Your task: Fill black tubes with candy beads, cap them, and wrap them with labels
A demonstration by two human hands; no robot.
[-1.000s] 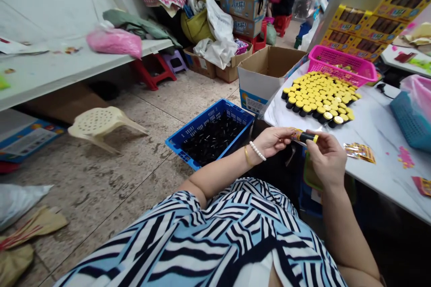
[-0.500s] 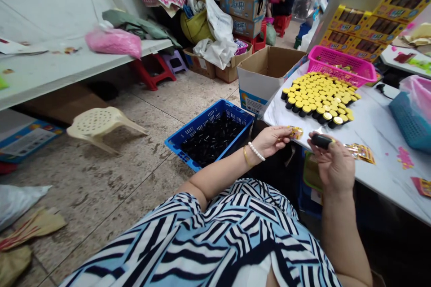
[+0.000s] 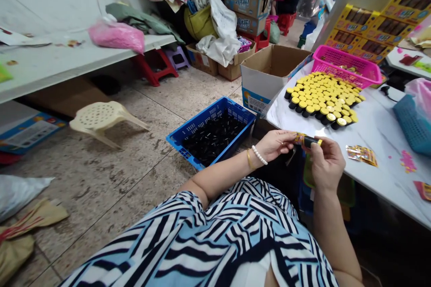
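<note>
My right hand (image 3: 325,164) pinches a small black tube with a yellow cap (image 3: 311,141) just off the white table's near edge. My left hand (image 3: 275,144) pinches a yellow printed sticker (image 3: 298,137) against the tube's other end. Both hands meet at the tube. On the white table (image 3: 377,134) behind them stands a block of several black tubes with yellow caps (image 3: 323,95), upright and packed together. A few loose yellow stickers (image 3: 361,153) lie on the table to the right of my right hand.
A blue crate of black tubes (image 3: 213,131) sits on the floor at my left. An open cardboard box (image 3: 271,71), a pink basket (image 3: 344,64) and yellow display boxes (image 3: 370,31) lie behind. A cream stool (image 3: 101,121) lies tipped on the floor. A person sits far back.
Half a second ago my hands were apart, sticker in the left and tube in the right. They have come together again, with the sticker against the tube.
</note>
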